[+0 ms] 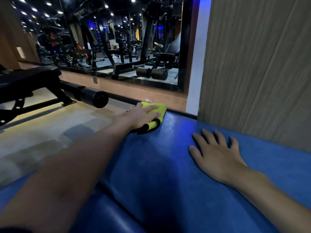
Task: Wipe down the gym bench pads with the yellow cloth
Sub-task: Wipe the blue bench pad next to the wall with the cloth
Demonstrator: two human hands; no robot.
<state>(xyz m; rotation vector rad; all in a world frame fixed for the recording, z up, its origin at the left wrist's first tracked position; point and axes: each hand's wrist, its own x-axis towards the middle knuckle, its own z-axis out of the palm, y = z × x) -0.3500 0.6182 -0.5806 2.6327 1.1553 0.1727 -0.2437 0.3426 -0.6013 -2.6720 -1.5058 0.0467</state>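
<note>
Left hand (140,117) is out at full reach, pressing the yellow cloth (161,110) onto the far corner of the blue bench pad (168,158), right by the edge nearest the mirror (117,39). Its fingers (151,107) lie long and fairly straight on top of the folded cloth, pinning it down rather than bunching it. The thumb sits at the cloth's near edge, and from here it's hard to say whether it pinches a fold.

Right hand (217,156) holds nothing. It lies palm-down on the same pad, just beside the wood-grain wall panel (252,64), fingers (208,137) spread wide, and it looks like a brace for the lean.

So this reads as the wiping step itself, working the far end of the pad. Next call, as I see it: draw the cloth back along the pad with even pressure, cover the strip by the wall where the right hand rests, then cross the seam (109,189) to the nearer pad (107,214). The right hand will need to shift out of the way. The black bench (27,76) on the left waits untouched.
</note>
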